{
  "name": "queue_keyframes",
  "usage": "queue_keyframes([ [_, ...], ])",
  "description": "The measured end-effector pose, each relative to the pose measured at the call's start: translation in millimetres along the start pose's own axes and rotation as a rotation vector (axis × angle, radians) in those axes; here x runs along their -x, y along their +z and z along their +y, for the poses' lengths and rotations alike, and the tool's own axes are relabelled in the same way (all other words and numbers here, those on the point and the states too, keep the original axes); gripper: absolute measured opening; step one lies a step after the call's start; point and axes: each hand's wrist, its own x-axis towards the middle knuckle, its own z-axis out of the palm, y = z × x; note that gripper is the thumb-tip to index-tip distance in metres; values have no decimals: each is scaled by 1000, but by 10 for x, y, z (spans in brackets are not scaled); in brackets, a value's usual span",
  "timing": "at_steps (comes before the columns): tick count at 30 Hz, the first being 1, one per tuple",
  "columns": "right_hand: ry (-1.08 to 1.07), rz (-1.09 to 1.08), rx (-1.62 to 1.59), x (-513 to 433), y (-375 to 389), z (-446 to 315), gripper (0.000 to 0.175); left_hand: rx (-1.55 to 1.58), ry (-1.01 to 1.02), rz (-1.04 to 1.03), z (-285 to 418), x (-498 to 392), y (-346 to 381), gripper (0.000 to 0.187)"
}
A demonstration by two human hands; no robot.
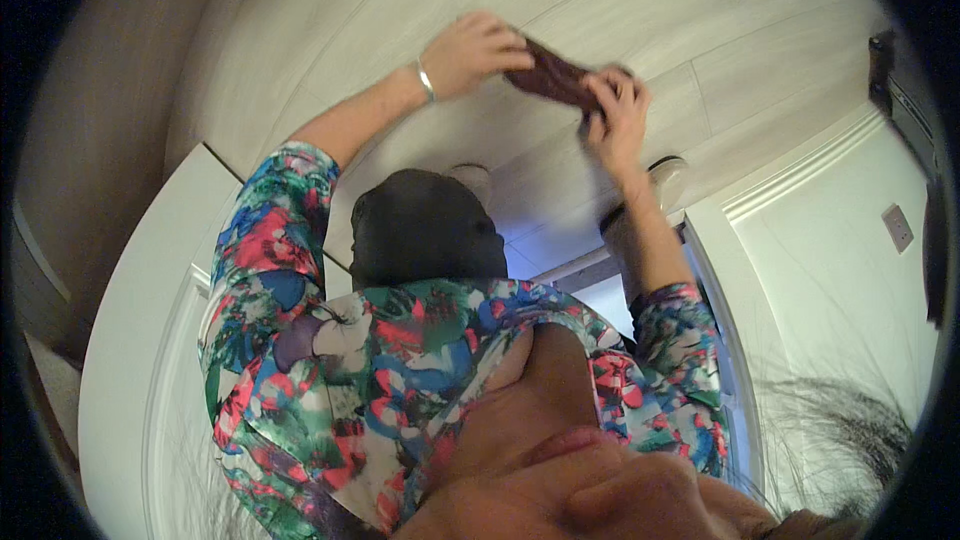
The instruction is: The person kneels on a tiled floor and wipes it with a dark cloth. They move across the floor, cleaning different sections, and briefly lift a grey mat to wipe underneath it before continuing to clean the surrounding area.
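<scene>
My left hand [480, 52], with a silver bracelet at its wrist, grips one end of a dark reddish-brown strip-like item [553, 79]. My right hand [619, 105] has its fingers on the other end. The item spans the gap between both hands, slanting down to the right, above the floor. Blur hides its exact kind; it looks like folded cloth or something similarly soft. Both arms reach out from floral-patterned sleeves.
Below the hands lies a pale wood-look floor [600, 0]. A white door or panel [142, 300] stands at left. A white wall with a baseboard [810, 165] and a socket plate [897, 228] is at right. A rounded black-clothed shape [427, 229], perhaps my knee, juts forward.
</scene>
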Motion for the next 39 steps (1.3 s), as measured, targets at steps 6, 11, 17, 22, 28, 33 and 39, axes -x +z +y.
queue_keyframes([
  [6,-346,-62,-5,-1454,340,-315,43,-120,-496,356,179,555,-222,46],
  [11,-367,-60,49,-1116,220,-168,51,33,-545,332,807,575,467,53],
  [17,-161,-146,150,-221,-422,470,47,222,-326,105,993,27,775,42],
  [22,-347,-124,68,-891,146,-127,45,15,-676,311,842,626,232,51],
  [28,-595,-171,-19,-1526,764,-724,44,-41,-718,315,835,958,154,58],
  [33,-403,-150,-7,-1022,312,-91,42,150,-456,128,1013,519,703,66],
  [39,-128,-180,5,-782,276,370,46,204,-438,119,919,262,782,61],
])
